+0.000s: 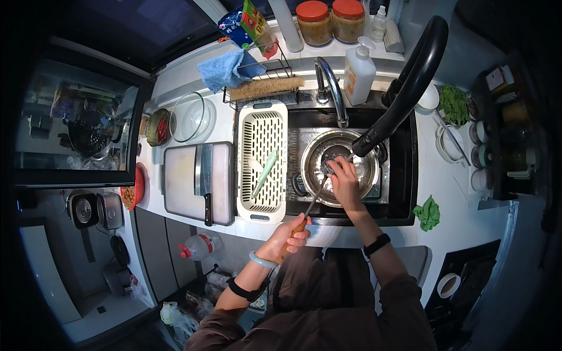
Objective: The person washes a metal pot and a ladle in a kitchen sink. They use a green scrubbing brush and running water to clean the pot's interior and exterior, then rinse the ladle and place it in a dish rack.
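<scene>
My left hand (290, 236) is closed around the wooden handle of a long metal cooking utensil (315, 199), which slants up over the sink. At its far end, my right hand (346, 180) presses a steel wool scrubber (326, 166) against the metal. The hand and scrubber partly cover the utensil's head, so its exact shape cannot be told. Below them a stainless steel pot (371, 184) with dark side handles sits in the black sink (401, 184). A black faucet (395, 105) arches over the pot, its spout close to my right fingers.
Left of my hands, a white draining basket (243, 175) across the sink holds a green-handled peeler (265, 173). A cleaver (203, 171) lies on the cutting board (180, 184). Behind stand a chrome tap (327, 74) and a soap bottle (360, 74). A green leaf (428, 213) lies right.
</scene>
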Available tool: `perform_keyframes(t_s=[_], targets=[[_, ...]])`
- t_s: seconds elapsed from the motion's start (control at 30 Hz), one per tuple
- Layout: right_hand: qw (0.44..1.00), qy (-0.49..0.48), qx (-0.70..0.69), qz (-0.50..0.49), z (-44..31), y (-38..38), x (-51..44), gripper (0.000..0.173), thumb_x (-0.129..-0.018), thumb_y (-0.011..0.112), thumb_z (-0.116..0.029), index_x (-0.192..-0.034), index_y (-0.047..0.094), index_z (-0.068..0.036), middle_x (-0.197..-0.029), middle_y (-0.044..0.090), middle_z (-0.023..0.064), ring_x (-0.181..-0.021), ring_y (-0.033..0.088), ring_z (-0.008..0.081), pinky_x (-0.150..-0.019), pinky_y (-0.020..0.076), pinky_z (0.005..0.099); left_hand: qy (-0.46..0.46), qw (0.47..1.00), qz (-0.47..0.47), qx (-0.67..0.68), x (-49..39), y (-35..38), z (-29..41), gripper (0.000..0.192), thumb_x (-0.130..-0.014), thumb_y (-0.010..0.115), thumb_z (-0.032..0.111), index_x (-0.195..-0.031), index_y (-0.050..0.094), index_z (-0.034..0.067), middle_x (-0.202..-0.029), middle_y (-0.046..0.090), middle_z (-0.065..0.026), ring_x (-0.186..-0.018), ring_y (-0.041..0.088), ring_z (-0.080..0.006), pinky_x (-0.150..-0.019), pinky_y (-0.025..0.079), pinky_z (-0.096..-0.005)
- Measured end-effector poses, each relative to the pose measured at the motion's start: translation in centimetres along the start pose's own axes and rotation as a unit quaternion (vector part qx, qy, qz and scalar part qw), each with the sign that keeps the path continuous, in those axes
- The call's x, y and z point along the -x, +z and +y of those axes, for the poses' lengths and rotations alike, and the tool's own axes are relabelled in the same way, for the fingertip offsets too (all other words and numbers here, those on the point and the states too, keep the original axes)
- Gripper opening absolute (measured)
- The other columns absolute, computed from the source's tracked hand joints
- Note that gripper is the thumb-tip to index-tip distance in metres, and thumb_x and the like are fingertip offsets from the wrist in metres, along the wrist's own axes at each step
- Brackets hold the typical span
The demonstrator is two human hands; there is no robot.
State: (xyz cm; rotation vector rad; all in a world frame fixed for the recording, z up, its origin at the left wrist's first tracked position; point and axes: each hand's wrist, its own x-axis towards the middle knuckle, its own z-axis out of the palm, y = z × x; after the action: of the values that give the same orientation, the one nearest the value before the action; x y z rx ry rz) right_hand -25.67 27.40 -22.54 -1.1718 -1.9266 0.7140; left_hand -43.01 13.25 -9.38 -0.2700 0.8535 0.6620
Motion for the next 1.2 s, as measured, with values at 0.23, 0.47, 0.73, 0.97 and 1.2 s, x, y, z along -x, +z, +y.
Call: perform_keyframes(t_s=[0.23,0.47,0.73,0.97,1.2], targets=[[0.988,-0.061,0.116,-0.088,1.9,-0.1,-3.4,0.031,-0.078,0.068,-0.005,-0.107,0.066,-0.015,-0.127,0.055,0.0076,-0.097,0.061,0.0335,-0.080,0.0520,0.0420,-0.081,0.973,-0.108,0.185,0.2,-0.6,0.3,0.028,-0.104,0.040,0.040,-0.104,0.051,0.014,-0.064,0.036,0.0043,-0.041,0.029,0.0007,-0.030,0.021,-0.0142],[0.983,0.073,0.161,-0.042,0.5,-0.2,0.3,0.033,-0.074,0.069,-0.003,-0.107,0.068,-0.006,-0.111,0.061,0.0133,-0.100,0.060,0.0362,-0.081,0.0509,0.0422,0.015,0.998,0.055,-0.015,0.1,0.7,0.0,0.027,-0.104,0.042,0.039,-0.098,0.054,0.016,-0.063,0.037,0.0052,-0.041,0.027,0.0009,-0.032,0.020,-0.0135],[0.996,0.051,0.068,0.040,0.0,2.0,-1.3,0.042,-0.075,0.073,-0.008,-0.116,0.062,-0.007,-0.103,0.059,0.0168,-0.098,0.054,0.0381,-0.081,0.0484,0.0443,-0.049,0.998,-0.002,0.032,-0.7,0.3,0.2,0.027,-0.103,0.043,0.040,-0.097,0.051,0.015,-0.063,0.037,0.0055,-0.040,0.028,0.0001,-0.032,0.023,-0.0149],[0.900,0.350,-0.218,0.144,1.9,-2.3,0.4,0.042,-0.085,0.063,-0.024,-0.119,0.054,0.000,-0.111,0.057,0.0113,-0.101,0.053,0.0205,-0.090,0.0421,0.0321,0.259,0.845,0.215,-0.415,-1.9,-2.9,-2.8,0.016,-0.099,0.055,0.023,-0.098,0.052,0.008,-0.070,0.051,-0.0024,-0.050,0.049,-0.0143,-0.046,0.041,-0.0273],[0.964,0.145,-0.221,-0.002,-2.5,-4.2,-0.3,0.043,-0.082,0.069,-0.022,-0.117,0.057,0.000,-0.120,0.054,0.0123,-0.110,0.055,0.0256,-0.091,0.0464,0.0374,0.418,0.472,0.344,-0.696,-0.5,-3.7,-3.5,0.023,-0.090,0.064,0.018,-0.109,0.062,0.006,-0.082,0.063,-0.0122,-0.074,0.063,-0.0340,-0.064,0.049,-0.0418]])
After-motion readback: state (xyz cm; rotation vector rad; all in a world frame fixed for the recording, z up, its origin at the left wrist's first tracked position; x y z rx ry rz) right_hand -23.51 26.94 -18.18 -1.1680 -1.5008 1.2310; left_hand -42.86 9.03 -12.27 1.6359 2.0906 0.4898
